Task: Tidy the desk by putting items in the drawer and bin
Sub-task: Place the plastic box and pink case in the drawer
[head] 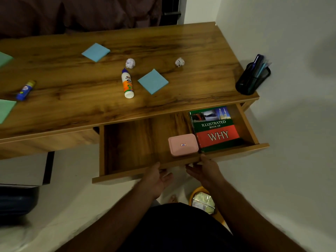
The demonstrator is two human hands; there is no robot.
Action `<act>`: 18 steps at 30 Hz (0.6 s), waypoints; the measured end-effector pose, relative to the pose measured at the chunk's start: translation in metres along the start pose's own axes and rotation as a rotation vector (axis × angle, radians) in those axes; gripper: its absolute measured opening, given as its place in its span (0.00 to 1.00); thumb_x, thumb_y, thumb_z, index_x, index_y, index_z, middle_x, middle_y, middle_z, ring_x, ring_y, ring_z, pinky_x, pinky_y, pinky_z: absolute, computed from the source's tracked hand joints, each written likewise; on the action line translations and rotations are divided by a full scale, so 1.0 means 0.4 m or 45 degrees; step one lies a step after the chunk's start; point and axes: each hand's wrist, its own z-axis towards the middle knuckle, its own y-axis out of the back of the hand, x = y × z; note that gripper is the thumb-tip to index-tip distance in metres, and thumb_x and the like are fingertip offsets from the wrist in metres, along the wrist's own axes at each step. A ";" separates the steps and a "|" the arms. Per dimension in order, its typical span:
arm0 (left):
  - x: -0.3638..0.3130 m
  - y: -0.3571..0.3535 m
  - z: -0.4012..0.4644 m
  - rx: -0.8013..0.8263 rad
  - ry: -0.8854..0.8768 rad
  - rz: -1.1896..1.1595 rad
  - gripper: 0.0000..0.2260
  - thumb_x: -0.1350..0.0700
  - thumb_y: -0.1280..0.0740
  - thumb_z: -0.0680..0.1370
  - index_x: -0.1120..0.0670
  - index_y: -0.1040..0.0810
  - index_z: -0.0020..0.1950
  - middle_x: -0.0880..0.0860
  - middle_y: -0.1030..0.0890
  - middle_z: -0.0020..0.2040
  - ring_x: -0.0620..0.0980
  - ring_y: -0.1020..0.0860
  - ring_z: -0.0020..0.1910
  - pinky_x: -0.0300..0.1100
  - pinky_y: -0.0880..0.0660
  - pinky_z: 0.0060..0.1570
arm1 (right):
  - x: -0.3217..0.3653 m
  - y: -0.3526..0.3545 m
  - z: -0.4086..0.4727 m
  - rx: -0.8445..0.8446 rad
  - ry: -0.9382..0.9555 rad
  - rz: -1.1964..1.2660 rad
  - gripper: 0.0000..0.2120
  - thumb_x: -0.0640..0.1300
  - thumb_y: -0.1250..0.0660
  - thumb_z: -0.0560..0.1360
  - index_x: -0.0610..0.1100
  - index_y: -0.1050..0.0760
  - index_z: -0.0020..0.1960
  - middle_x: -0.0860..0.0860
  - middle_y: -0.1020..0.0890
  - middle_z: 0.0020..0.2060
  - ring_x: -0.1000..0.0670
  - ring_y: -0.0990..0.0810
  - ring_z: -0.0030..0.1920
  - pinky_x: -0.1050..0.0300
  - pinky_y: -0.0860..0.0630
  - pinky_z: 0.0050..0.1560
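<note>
Green papers (6,110) lie at the left edge of the brown wooden desk (200,42), near a blue glue stick (25,90). In the middle lie a glue bottle (127,83), two blue note pads (96,52) and two paper balls (130,63). A black pen cup (251,79) stands at the right corner by the white wall (291,33).

The drawer (138,176) is pulled out, with a pink box (183,144) and a book (214,128) inside. The left hand (156,179) is loose under the drawer's front. The right hand (204,170) pinches it. A yellow bin (201,200) sits on the floor below.
</note>
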 end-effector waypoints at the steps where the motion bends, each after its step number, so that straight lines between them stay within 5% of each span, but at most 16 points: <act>1: -0.005 -0.004 0.004 -0.003 -0.014 0.001 0.19 0.54 0.44 0.84 0.61 0.36 0.71 0.60 0.27 0.47 0.59 0.25 0.47 0.55 0.29 0.55 | 0.003 -0.004 0.006 0.004 0.018 -0.006 0.09 0.47 0.45 0.84 0.45 0.30 0.58 0.42 0.25 0.51 0.41 0.20 0.49 0.37 0.23 0.57; 4: -0.029 -0.016 0.017 -0.001 -0.034 0.019 0.19 0.52 0.44 0.83 0.61 0.35 0.71 0.61 0.26 0.49 0.59 0.25 0.47 0.55 0.29 0.58 | 0.017 -0.025 0.023 0.008 0.053 -0.017 0.07 0.47 0.45 0.84 0.46 0.30 0.55 0.43 0.24 0.50 0.41 0.20 0.49 0.37 0.23 0.55; 9: -0.089 -0.050 0.030 -0.004 -0.035 -0.033 0.22 0.50 0.40 0.82 0.60 0.36 0.72 0.64 0.28 0.64 0.62 0.29 0.66 0.56 0.30 0.60 | 0.055 -0.069 0.058 0.007 0.084 -0.053 0.11 0.48 0.46 0.84 0.42 0.32 0.60 0.42 0.25 0.46 0.40 0.19 0.50 0.43 0.21 0.48; 18: -0.221 -0.110 0.074 0.036 -0.051 -0.107 0.27 0.44 0.36 0.79 0.59 0.37 0.72 0.65 0.31 0.68 0.63 0.29 0.67 0.56 0.30 0.64 | 0.151 -0.173 0.115 0.024 0.076 -0.070 0.13 0.49 0.47 0.84 0.43 0.33 0.63 0.44 0.26 0.47 0.41 0.20 0.53 0.42 0.23 0.53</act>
